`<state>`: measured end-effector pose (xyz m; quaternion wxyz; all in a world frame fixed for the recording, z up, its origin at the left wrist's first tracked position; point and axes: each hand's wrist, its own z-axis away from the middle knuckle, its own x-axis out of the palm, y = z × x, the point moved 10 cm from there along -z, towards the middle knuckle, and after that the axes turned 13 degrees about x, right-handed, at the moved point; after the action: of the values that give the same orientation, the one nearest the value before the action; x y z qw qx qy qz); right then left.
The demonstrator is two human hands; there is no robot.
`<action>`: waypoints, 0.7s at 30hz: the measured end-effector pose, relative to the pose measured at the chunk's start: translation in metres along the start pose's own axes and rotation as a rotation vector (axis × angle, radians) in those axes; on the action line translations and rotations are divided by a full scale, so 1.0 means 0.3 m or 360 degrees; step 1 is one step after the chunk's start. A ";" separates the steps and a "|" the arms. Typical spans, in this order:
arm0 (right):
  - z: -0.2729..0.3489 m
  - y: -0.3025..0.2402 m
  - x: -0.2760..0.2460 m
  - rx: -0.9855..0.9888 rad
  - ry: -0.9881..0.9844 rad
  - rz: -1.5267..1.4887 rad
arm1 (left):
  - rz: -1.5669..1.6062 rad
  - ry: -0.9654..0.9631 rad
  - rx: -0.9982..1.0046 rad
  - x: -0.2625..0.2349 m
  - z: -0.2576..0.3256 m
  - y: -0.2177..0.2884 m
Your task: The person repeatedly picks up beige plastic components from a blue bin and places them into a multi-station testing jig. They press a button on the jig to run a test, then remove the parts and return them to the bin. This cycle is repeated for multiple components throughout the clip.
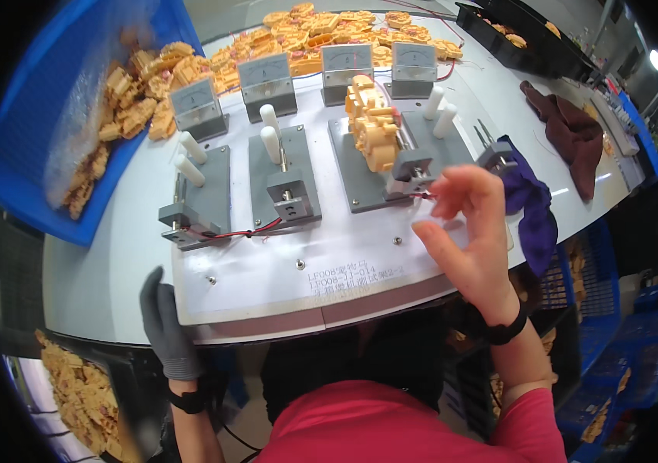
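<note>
My right hand point(474, 243) is bare and hovers in front of the third test fixture from the left, thumb and fingers curved apart with nothing seen between them. On that fixture a yellow plastic gearbox-like part point(374, 131) sits upright, just behind a metal clamp block point(409, 170). My left hand point(162, 320), in a dark grey glove, is at the front left edge of the white board point(267, 289); its fingers are stretched out and it holds nothing visible. Two other grey fixtures, a left one point(209, 193) and a middle one point(294, 174), carry white pegs and no yellow part.
Several analog meters point(266, 77) stand behind the fixtures. Beyond them lies a heap of yellow parts point(306, 35). A blue bin point(24, 139) stands left, a black tray point(526, 38) far right. Purple cloth point(533, 216) and brown cloth point(568, 135) lie on the right. Red-black wires point(248, 232) cross the board.
</note>
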<state>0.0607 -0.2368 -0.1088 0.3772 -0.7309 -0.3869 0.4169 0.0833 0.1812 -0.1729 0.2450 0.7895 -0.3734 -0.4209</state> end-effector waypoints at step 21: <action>-0.021 -0.001 0.037 0.0051 -0.0256 -0.0493 | -0.1461 -0.1684 0.2156 0.878 -0.305 0.928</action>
<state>0.0703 -0.2285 -0.1097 0.4164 -0.6205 -0.5173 0.4172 0.1508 -0.1890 -0.0564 -0.6482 0.5409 -0.2542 -0.4719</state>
